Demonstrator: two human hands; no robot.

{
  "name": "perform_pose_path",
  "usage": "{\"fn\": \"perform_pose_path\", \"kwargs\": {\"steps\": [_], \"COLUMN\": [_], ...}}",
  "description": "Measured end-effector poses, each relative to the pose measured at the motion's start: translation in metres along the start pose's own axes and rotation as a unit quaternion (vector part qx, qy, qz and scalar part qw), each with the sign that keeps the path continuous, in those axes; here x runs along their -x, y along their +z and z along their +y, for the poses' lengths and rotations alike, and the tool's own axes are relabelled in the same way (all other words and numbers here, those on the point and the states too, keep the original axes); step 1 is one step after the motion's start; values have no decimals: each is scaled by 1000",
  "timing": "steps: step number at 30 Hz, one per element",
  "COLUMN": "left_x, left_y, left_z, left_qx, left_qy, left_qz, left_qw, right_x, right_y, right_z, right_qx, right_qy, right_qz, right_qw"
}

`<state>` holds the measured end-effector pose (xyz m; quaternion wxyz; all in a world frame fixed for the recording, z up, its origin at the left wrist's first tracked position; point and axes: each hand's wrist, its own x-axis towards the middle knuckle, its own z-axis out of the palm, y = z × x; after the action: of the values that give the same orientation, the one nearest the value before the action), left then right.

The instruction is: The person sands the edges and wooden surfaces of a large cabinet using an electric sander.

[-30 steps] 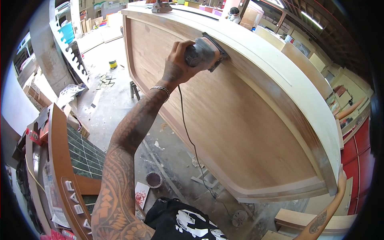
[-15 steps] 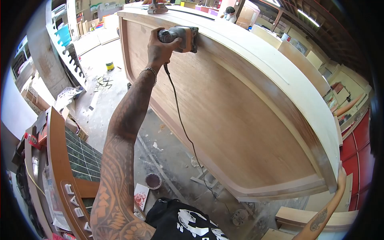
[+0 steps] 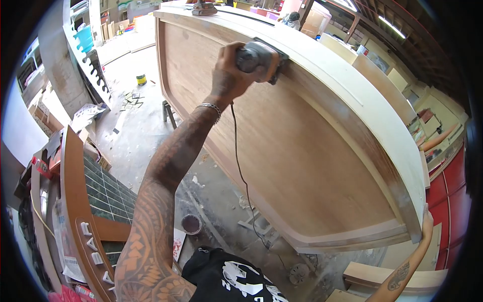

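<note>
An electric sander [image 3: 259,58] is gripped in my left hand [image 3: 231,68], its pad against the upper border of a large curved wooden panel [image 3: 302,146]. From the sander a dark cord hangs down across the panel's face. At the far right, my right hand [image 3: 427,219] holds the panel's lower right corner edge, with its fingers partly hidden. The panel's top edge carries a pale white surface [image 3: 342,75].
Another tool [image 3: 204,8] rests on the panel's far top end. A tin [image 3: 141,79] and a dark round container [image 3: 191,224] stand on the floor. Curved wooden furniture [image 3: 75,186] is at left. A person [image 3: 292,19] is in the background.
My left hand and the sander went left along the upper border, then back right to near where they were a second ago. My right hand stays at the corner.
</note>
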<state>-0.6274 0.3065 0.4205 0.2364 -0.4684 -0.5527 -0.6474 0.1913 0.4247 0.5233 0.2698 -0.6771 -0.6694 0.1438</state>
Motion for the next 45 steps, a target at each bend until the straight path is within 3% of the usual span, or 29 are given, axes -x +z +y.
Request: {"fn": "perform_pose_path", "kwargs": {"steps": [6, 16, 22, 30, 35, 42, 45], "left_x": [20, 1, 4, -4, -5, -8, -17], "left_y": [1, -10, -12, -15, -13, -17, -17], "left_z": [16, -48, -35, -46, -39, -62, -87], "left_qx": [6, 17, -23, -34, -8, -26, -8], "left_qy": [49, -19, 101, 95, 165, 128, 54], "left_qz": [-47, -29, -55, -57, -82, -70, -44], "left_qw": [998, 999, 993, 993, 983, 989, 998], "right_x": [-9, -5, 0, -8, 2, -4, 1], "right_y": [-2, -2, 2, -5, 1, -1, 1], "right_z": [18, 9, 2, 17, 4, 13, 7], "right_qx": [6, 34, 18, 24, 22, 14, 14], "right_qy": [-21, -3, -8, -5, 0, -20, -12], "right_qz": [28, 26, 8, 17, 38, 36, 34], "right_qw": [999, 999, 1000, 1000, 999, 999, 999]}}
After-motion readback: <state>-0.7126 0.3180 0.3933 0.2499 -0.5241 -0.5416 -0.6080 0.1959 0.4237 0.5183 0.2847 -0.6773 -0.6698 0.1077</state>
